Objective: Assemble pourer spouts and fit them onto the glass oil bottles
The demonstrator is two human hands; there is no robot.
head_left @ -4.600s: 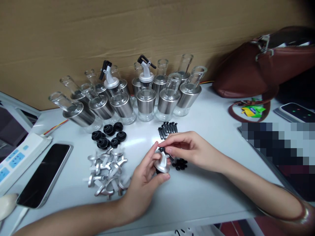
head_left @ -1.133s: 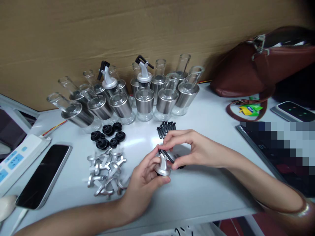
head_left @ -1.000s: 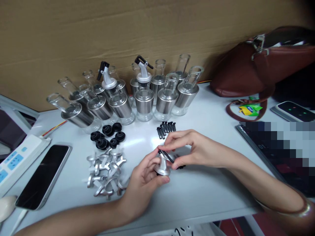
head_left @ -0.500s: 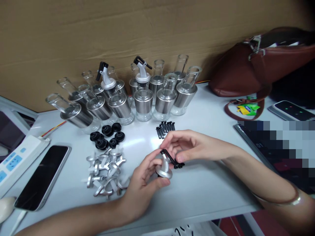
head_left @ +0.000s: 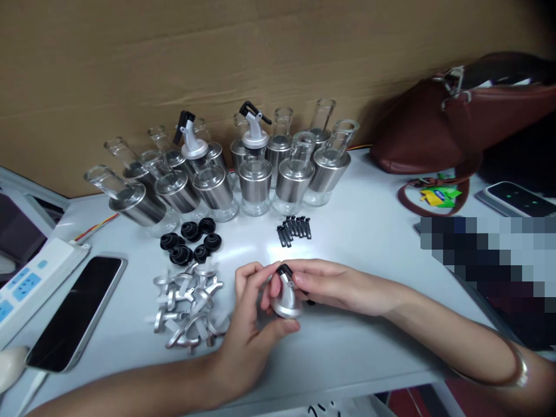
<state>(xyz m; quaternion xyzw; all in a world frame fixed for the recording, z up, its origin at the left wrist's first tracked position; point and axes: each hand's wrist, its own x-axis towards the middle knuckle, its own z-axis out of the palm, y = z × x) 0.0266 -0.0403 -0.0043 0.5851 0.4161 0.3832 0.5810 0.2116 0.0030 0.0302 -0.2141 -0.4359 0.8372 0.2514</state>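
Note:
My left hand [head_left: 252, 330] is closed round a silver bottle pourer [head_left: 285, 302], with the thumb under its round base. A black flip lever [head_left: 284, 270] sits over the pourer's spout tip, its long arm mostly hidden by my right hand [head_left: 334, 284]. The thumb and fingers of that hand pinch the lever from the right. To the left lies a heap of silver pourer spouts [head_left: 191, 307], with several black rubber stoppers [head_left: 190, 231] behind it. Beyond my hands is a group of small black levers [head_left: 295, 229]; a few more black parts are partly covered by my right hand.
Several glass bottles with steel sleeves [head_left: 255, 176] stand along the cardboard wall [head_left: 278, 52]; two carry fitted pourers. A phone [head_left: 76, 313] and a power strip [head_left: 39, 284] lie at left. At right are a brown bag [head_left: 417, 133], small wrappers [head_left: 441, 197] and a white device [head_left: 515, 197].
My right hand has moved lower and left, closing in on the pourer. The black lever has turned from jutting out to the right to sitting closer over the spout.

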